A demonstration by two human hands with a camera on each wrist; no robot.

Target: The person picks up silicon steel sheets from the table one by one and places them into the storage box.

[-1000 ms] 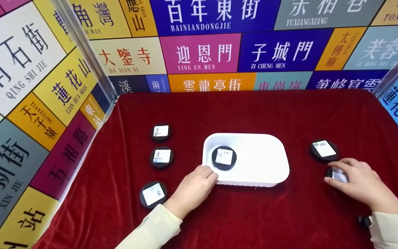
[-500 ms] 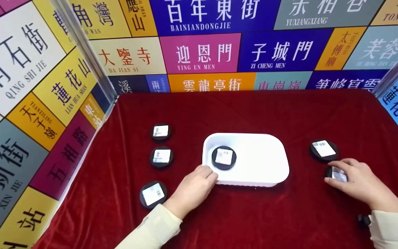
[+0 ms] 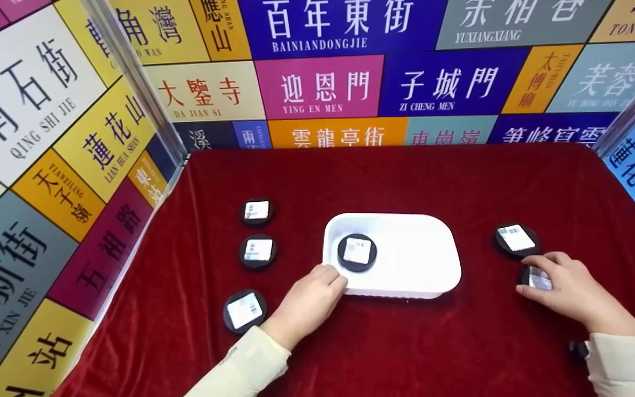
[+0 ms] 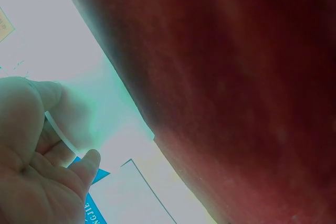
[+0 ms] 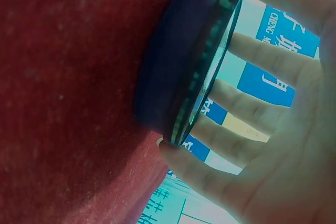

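Note:
My left hand (image 3: 317, 288) pinches the near left corner of a white plastic basin (image 3: 416, 253); its rim (image 4: 62, 135) lies between thumb and fingers in the left wrist view. Inside the basin, at its left end, sits a black round tub (image 3: 358, 252) with a white label. Over on the right, my right hand (image 3: 568, 286) holds another black round tub (image 3: 536, 277) at its edges, partly hiding it. The right wrist view shows that tub (image 5: 178, 59) low on the cloth, thumb and fingers spread around its lid. Just behind it lies a similar tub (image 3: 516, 240).
Three more black tubs stand in a column on the left: a far one (image 3: 257, 212), a middle one (image 3: 258, 251) and a near one (image 3: 245, 311). Red velvet cloth (image 3: 416, 347) covers the table. Sign-printed panels (image 3: 317, 85) wall off the back and sides.
Almost nothing differs; the right hand and its tub have shifted very slightly left. The left hand and the basin keep their places.

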